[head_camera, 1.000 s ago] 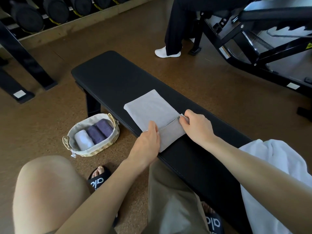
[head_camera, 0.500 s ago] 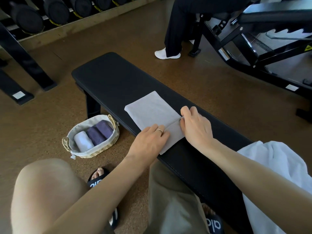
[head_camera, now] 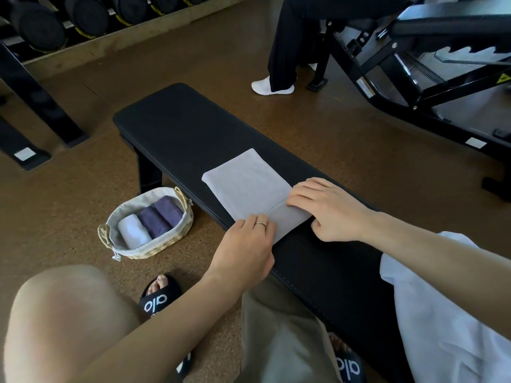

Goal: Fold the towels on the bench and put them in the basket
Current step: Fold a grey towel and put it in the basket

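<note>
grey towel pressed flat on the gym bench

lying folded across the black bench (head_camera: 179, 128), a grey towel (head_camera: 243, 183), its near end turned over along a stitched hem. pressing on that folded end, both hands: left hand (head_camera: 246, 244) at the 7 o'clock corner of the towel, fingers laid flat on the cloth, a ring on one finger; right hand (head_camera: 329, 208) at the 4 o'clock side, fingers stretched along the hem, thumb tucked near the towel's edge. hands apart, with the folded flap between them, neither curled round anything.

down on the floor at 9 o'clock from the towel, a woven basket (head_camera: 166, 241) with cloth lining, holding one white rolled towel (head_camera: 134, 234) and two purple rolled towels (head_camera: 160, 217) side by side. heaped on the near end of the bench at 4 o'clock, a white towel (head_camera: 448, 313). beyond the bench at 12 o'clock, another person's white shoe (head_camera: 269, 87).
</note>
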